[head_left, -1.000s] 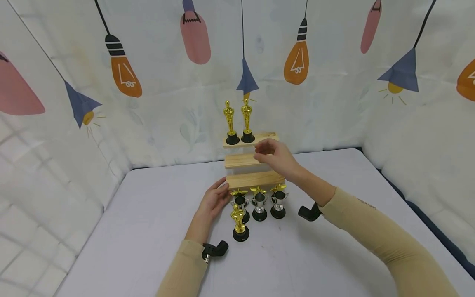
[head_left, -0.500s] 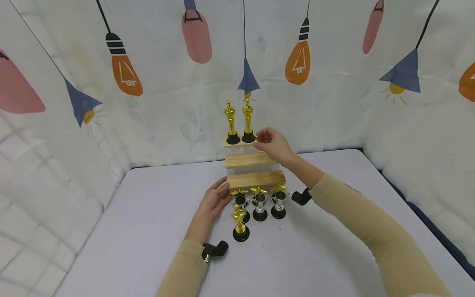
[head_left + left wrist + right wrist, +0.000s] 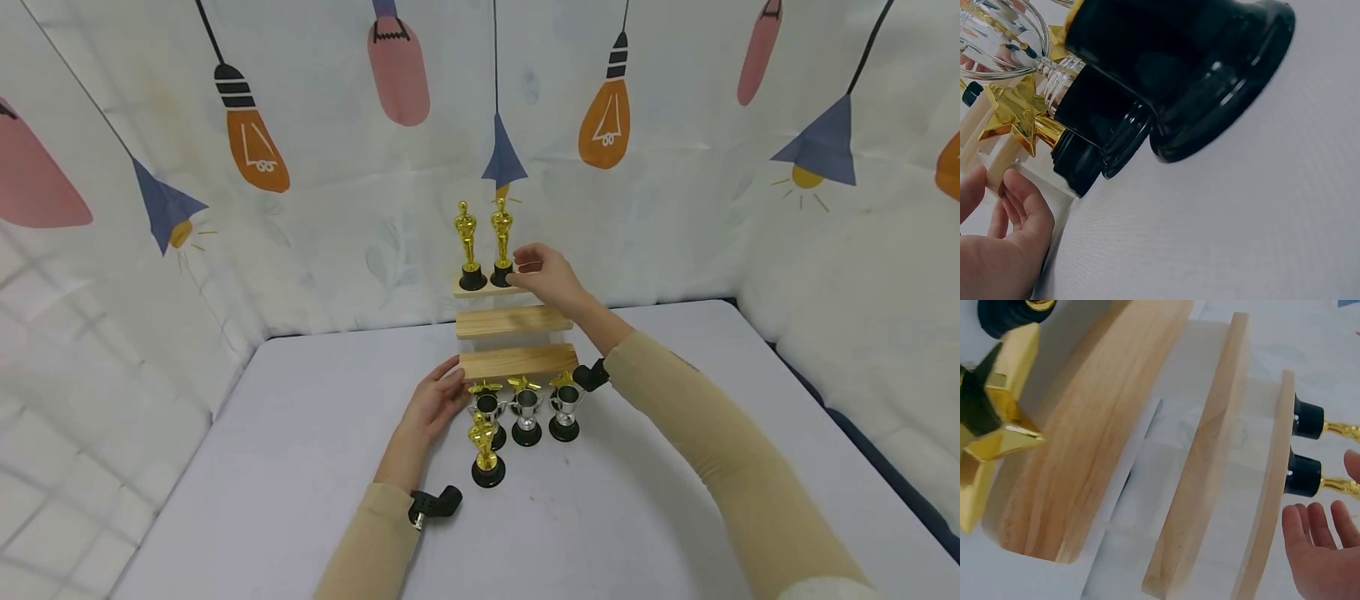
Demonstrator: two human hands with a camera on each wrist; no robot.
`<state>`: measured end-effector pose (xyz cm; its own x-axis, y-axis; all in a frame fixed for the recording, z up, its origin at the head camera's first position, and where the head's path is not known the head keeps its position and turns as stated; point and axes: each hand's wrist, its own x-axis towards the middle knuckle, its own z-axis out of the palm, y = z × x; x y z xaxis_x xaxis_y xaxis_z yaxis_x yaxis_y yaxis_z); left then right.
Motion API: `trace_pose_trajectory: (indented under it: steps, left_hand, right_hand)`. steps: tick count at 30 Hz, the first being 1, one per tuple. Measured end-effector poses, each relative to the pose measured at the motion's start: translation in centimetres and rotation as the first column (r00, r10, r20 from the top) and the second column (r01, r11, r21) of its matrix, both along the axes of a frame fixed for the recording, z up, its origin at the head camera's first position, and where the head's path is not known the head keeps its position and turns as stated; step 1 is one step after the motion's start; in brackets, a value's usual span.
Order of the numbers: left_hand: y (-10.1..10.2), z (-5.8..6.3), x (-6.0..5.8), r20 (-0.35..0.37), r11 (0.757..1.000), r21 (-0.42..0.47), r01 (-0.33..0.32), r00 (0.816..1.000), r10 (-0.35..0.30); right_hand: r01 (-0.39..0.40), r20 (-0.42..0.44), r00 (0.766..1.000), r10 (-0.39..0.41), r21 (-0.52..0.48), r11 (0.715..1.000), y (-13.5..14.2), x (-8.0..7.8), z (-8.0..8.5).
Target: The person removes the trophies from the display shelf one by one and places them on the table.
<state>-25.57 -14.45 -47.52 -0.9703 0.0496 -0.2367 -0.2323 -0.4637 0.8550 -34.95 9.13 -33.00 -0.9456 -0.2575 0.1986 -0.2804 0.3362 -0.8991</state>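
Observation:
A three-tier wooden display stand (image 3: 517, 363) rises at the back of the table. My left hand (image 3: 433, 404) pinches the left end of its lowest board, thumb and fingertips on either side in the left wrist view. On the top board stand two gold figure trophies, the left one (image 3: 466, 242) and the right one (image 3: 502, 237), both upright on black bases. My right hand (image 3: 551, 277) is beside the right trophy, its fingers loosely bent and fingertips right at the base (image 3: 1304, 476). Between those fingers (image 3: 1297, 528) nothing is held.
In front of the stand, three silver cup trophies (image 3: 527, 406) form a row, with gold star trophies (image 3: 522, 383) behind them. Another gold figure trophy (image 3: 486, 454) stands nearest me. A patterned cloth wall (image 3: 330, 167) closes off the back of the white table (image 3: 300, 467).
My right hand has moved up and left from above the middle board to the right figure trophy's base on the top board. The left hand stays on the lowest board.

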Motion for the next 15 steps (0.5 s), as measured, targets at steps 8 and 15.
trace_pose_trajectory:
  steps: [8,15]
  left_hand:
    - [0.0,-0.2,0.1,0.000,1.000,0.030,-0.003,1.000,0.003]
    - [0.2,0.0,0.0,0.001,1.000,0.026,-0.017,1.000,0.017]
  right_hand:
    - [0.000,0.079,0.997,-0.004,0.046,0.999,-0.7,-1.3,0.1]
    - [0.022,0.118,0.993,-0.029,0.065,0.998,-1.3,-1.7,0.2]
